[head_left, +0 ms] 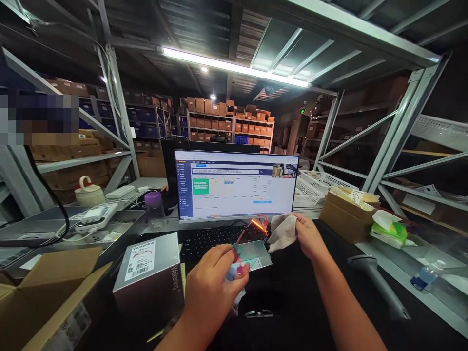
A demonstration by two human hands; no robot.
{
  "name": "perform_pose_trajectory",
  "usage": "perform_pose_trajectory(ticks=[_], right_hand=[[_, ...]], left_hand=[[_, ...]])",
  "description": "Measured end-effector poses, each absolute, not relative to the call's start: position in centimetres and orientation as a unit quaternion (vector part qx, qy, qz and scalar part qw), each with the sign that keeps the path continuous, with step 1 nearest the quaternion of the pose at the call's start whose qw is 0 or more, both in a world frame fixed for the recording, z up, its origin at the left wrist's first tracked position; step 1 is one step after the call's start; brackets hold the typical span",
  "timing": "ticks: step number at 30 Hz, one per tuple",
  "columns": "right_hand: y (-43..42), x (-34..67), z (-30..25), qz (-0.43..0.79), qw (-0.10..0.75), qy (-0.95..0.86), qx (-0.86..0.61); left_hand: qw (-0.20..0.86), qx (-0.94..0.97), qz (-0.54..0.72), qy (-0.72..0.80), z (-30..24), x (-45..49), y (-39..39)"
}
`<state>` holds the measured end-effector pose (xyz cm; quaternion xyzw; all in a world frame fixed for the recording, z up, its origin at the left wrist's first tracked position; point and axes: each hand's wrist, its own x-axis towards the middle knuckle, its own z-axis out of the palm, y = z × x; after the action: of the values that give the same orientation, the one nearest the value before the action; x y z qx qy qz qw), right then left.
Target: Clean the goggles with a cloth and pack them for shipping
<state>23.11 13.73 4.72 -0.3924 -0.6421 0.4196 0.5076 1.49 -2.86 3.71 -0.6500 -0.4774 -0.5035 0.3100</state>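
My left hand [212, 279] grips the near edge of a clear, reflective pane of glass or plastic [253, 255], which shows coloured reflections. A crumpled grey-white cloth [282, 232] is pinched in my right hand [309, 237], just beyond the pane's right corner. The cloth appears to touch or nearly touch the pane. A black keyboard [208, 242] lies beyond the pane, partly hidden by it. To my left hand's left stands a silver box with a barcode label [148, 278].
A lit monitor [236, 185] stands behind the keyboard. An open cardboard box [47, 297] sits at lower left, and a purple-capped bottle [155, 209] stands left of the monitor. On the right are a cardboard box [345, 217], white baskets [310, 187], green-packed tissues [389, 230] and a handheld barcode scanner [373, 278]. Metal shelving surrounds the desk.
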Motion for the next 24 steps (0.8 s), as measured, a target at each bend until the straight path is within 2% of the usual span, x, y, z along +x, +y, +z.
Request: perform_pose_trajectory(ticks=[5,9,15,17,21,24], right_hand=[[9.7,19.7,4.7,0.481,0.572,-0.566,-0.347],[6.8,18.1,4.7,0.578,0.607,-0.481,-0.256],[2.3,15.6,3.6,0.676,0.528,-0.499,-0.125],[1.3,14.7,2.9,0.67,0.534,-0.501,-0.125],[0.8,13.7,2.4,0.623,0.597,-0.463,-0.201],[1.5,14.4,3.1,0.647,0.592,-0.423,-0.228]], left_hand=[[0.338,-0.632,-0.504,-0.482,3.3,1.5,-2.6],[0.344,-0.621,-0.5,-0.496,3.2,1.4,-2.5],[0.365,-0.617,-0.474,-0.511,3.2,1.1,-2.6],[0.391,-0.621,-0.448,-0.51,2.9,1.2,-2.7],[0.423,-0.63,-0.406,-0.509,2.2,1.7,-2.5],[0.425,-0.648,-0.402,-0.487,1.9,2.0,-2.4]])
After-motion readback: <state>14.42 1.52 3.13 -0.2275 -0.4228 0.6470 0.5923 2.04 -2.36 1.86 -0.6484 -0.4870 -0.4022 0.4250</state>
